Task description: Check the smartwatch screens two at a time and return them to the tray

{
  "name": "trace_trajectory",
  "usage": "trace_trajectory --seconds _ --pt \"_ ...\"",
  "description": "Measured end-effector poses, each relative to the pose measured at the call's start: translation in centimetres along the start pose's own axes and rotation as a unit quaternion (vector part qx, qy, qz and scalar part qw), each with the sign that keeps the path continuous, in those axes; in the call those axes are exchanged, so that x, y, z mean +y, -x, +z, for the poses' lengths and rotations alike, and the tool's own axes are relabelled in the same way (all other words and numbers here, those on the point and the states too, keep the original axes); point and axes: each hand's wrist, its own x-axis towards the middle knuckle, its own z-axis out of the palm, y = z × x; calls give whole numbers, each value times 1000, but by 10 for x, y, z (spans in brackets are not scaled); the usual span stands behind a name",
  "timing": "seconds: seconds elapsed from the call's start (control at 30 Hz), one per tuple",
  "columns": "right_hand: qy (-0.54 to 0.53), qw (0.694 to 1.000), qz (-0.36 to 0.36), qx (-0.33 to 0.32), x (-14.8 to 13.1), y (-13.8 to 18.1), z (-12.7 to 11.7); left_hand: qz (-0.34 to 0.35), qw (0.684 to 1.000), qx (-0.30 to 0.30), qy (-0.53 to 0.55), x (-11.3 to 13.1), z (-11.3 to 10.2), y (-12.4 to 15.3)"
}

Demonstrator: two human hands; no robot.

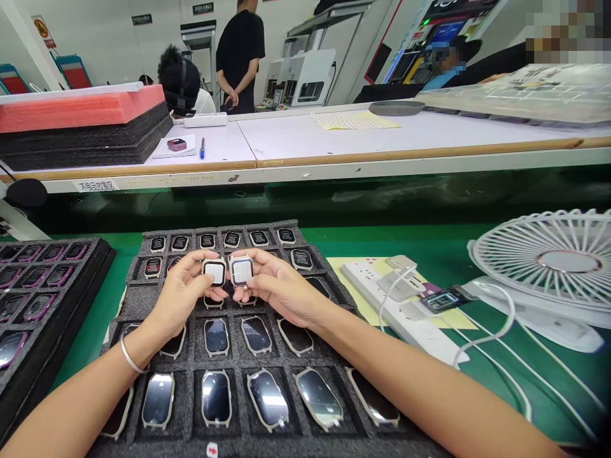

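My left hand (188, 286) grips a smartwatch case (214, 273) with a lit white grid screen, its thumb at the lower edge of the glass. Beside it, my right hand (267, 283) holds a second smartwatch case (241, 271), also lit white, with the thumb on its lower right corner. Both are raised side by side over a dark foam tray (186, 388). Strapless watch cases sit in the tray's compartments; the back rows show lit text, while the front ones, such as this watch case (216, 397), have dark screens. My hands hide part of the middle rows.
Another foam tray (45, 318) with purple-rimmed watches stands at left. To the right are a white power strip (405, 318), cables and a white fan (544, 261). A shelf (286, 137) crosses behind, bearing stacked foam (81, 121) and a pen (202, 148). People are beyond.
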Motion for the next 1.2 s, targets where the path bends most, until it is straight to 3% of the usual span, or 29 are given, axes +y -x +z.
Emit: trace_trajectory --seconds 1.2 --pt "-11 1000 -4 -14 1 2 -2 28 999 -5 -28 2 2 2"
